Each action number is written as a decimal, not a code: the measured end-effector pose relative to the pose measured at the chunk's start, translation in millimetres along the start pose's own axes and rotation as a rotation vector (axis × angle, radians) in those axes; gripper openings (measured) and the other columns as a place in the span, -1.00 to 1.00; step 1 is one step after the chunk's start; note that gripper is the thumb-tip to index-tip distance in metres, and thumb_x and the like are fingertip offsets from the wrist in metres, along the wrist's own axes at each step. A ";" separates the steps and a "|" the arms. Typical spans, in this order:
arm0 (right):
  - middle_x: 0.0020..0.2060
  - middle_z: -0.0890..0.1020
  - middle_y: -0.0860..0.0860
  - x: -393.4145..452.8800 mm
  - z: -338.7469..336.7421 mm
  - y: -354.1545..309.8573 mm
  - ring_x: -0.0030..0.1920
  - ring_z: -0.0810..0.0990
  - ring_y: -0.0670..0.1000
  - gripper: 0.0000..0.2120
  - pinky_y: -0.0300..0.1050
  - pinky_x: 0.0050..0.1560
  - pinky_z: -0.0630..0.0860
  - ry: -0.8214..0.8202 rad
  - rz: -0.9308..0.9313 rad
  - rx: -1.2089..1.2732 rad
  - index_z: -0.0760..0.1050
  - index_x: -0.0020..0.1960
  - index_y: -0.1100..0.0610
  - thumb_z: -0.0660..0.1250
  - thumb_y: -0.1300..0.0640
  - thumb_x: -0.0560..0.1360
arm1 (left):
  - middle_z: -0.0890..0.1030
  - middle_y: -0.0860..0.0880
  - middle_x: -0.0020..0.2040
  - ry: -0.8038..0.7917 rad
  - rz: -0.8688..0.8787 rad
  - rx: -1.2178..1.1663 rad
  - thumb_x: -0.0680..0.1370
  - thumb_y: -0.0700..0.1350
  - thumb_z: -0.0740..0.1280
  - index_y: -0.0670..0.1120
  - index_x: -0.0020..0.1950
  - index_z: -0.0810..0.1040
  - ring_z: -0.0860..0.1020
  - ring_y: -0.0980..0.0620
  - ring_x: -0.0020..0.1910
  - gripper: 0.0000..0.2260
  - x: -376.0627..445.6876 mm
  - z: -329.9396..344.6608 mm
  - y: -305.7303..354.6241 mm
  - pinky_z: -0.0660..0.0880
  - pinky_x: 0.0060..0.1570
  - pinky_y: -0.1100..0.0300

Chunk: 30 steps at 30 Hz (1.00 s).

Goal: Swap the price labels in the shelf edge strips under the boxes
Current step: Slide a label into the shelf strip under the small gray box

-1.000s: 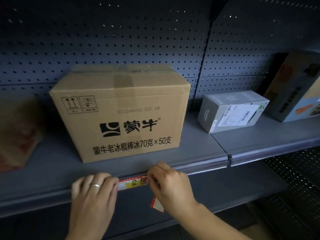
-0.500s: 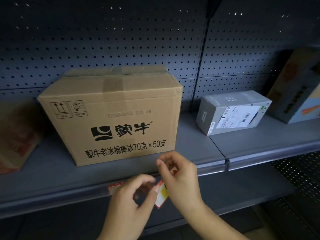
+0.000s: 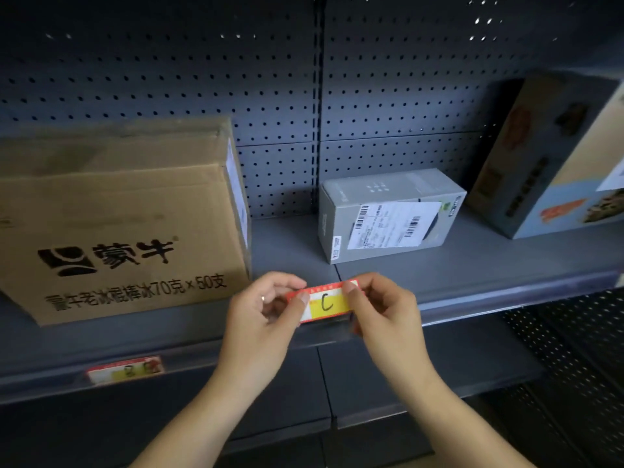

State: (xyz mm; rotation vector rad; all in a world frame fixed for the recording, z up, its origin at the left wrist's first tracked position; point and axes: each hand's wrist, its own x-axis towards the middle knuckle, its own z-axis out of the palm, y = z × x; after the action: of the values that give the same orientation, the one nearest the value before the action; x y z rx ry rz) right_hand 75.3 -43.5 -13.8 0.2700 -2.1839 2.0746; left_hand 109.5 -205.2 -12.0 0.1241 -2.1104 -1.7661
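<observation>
**Both hands hold label "C" at the strip**

The left hand [image 3: 261, 317] and right hand [image 3: 385, 312] each pinch one end of a red-and-yellow label [image 3: 326, 301] marked "C", thumbs on its face, fingers curled behind. The label is held level, just in front of the strip [image 3: 472, 304] where two shelf sections meet, between the carton [image 3: 121, 231] and the grey box [image 3: 388, 214]. Whether its lower edge has entered the strip cannot be told. A second label [image 3: 125, 370] sits in the strip under the carton. A second ago both hands worked at that label below the carton; half a second ago the right hand held a loose label edge-on while the left reached for it. The label has since been turned face-out and carried rightward, and the view has shifted with it. Judged from this, the carton's slot is done and the next insertion is beginning.
</observation>
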 end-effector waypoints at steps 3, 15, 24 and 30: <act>-0.46 0.53 0.01 15.9 -39.6 2.0 -0.47 0.46 -0.05 -0.80 -0.24 -0.42 0.40 -0.030 0.041 0.020 0.60 -0.18 0.22 0.31 0.26 0.60 | 0.69 -0.10 -0.25 0.040 0.002 -0.025 0.51 -0.31 0.43 -0.06 -0.11 0.67 0.53 0.12 -0.36 -0.85 5.3 36.6 7.8 0.42 -0.37 0.32; -0.30 0.65 0.18 52.3 -122.0 -0.5 -0.35 0.53 -0.05 -0.88 -0.29 -0.37 0.44 -0.157 0.020 0.004 0.63 -0.08 0.20 0.35 0.35 0.56 | 0.73 0.01 -0.22 0.074 0.043 0.043 0.49 -0.34 0.45 -0.01 -0.14 0.71 0.65 0.08 -0.23 -0.78 13.0 104.5 22.6 0.55 -0.19 0.29; -0.32 0.68 0.13 33.0 -134.6 -5.2 -0.35 0.57 -0.07 -0.83 -0.15 -0.36 0.47 -0.124 0.142 0.043 0.62 -0.14 0.23 0.33 0.24 0.60 | 0.73 -0.04 -0.24 -0.029 0.047 0.015 0.47 -0.33 0.48 -0.01 -0.20 0.69 0.64 0.06 -0.27 -0.79 10.6 99.6 20.2 0.52 -0.24 0.30; -0.25 0.71 0.10 33.8 -146.1 -3.2 -0.28 0.57 -0.06 -0.93 -0.18 -0.30 0.46 -0.218 0.089 -0.051 0.64 -0.07 0.17 0.39 0.24 0.56 | 0.72 -0.01 -0.27 -0.027 0.058 0.032 0.45 -0.33 0.49 -0.01 -0.22 0.69 0.60 0.15 -0.33 -0.79 4.3 101.2 21.7 0.48 -0.27 0.35</act>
State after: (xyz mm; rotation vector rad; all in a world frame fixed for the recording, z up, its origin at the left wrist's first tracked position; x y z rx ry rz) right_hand 37.5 100.5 4.4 0.4193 -2.4102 2.1213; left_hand 74.4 -108.1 -3.7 0.0469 -2.1399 -1.7102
